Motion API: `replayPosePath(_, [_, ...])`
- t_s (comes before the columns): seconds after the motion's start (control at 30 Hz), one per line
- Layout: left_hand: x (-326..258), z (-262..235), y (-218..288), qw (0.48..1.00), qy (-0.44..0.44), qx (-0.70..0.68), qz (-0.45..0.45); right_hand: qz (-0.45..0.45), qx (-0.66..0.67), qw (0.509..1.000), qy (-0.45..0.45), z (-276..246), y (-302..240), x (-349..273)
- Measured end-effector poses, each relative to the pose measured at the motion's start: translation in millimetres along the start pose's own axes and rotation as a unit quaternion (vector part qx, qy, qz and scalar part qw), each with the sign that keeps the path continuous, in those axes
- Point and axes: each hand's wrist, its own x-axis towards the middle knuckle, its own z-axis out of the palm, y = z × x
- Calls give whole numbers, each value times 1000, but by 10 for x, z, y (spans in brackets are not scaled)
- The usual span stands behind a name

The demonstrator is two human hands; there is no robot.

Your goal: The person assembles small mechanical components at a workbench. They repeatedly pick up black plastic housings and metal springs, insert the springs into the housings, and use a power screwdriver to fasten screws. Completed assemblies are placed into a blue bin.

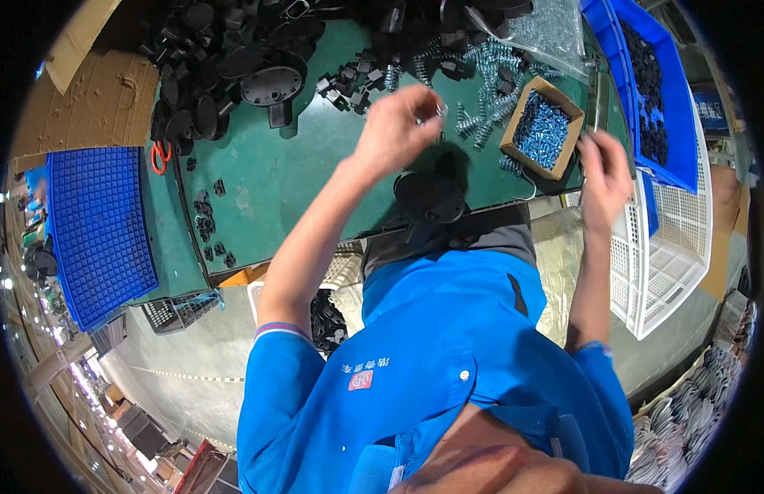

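My left hand (396, 129) is over the green table, thumb and fingers closed in a pinch. A small shiny bit shows at its fingertips, too little to name. Loose metal springs (472, 123) lie just right of it. My right hand (606, 177) is at the table's right edge, fingers curled together beside a small cardboard box (576, 123) of blue screws (540, 130). A thin metal rod (597, 111) rises by its fingertips; whether the hand grips it is unclear. Between the hands, an oval black plastic part (429, 198) with a stem sits at the near edge.
Black oval parts (272, 86) are heaped at the far left, near red-handled scissors (160, 156). Small black clips (204, 216) lie at the left. Small black-and-silver blocks (349, 82) and a clear bag (547, 37) lie farther back. Blue bins (102, 235) and a white crate (674, 239) flank the table.
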Motion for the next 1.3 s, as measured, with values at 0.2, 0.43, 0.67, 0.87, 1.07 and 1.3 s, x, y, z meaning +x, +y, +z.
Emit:
replayPosePath(0.2, [-347,136,181,991,-35,115,55,-195,-200,934,-224,1466,72,775])
replayPosePath(0.43, [-485,258,122,993,4,117,17,-174,-212,918,-287,1733,277,709])
replayPosePath(0.67, [-523,330,119,991,28,129,1,-60,125,943,-303,1193,-127,375])
replayPosePath(0.87, [-511,345,82,991,42,127,-6,73,226,905,-352,897,-255,67])
replayPosePath(1.07, [-534,354,100,989,49,137,-5,144,162,918,-331,921,-371,-142])
replayPosePath(1.3, [-521,394,64,988,64,140,6,-12,-38,946,-320,1036,-426,-147])
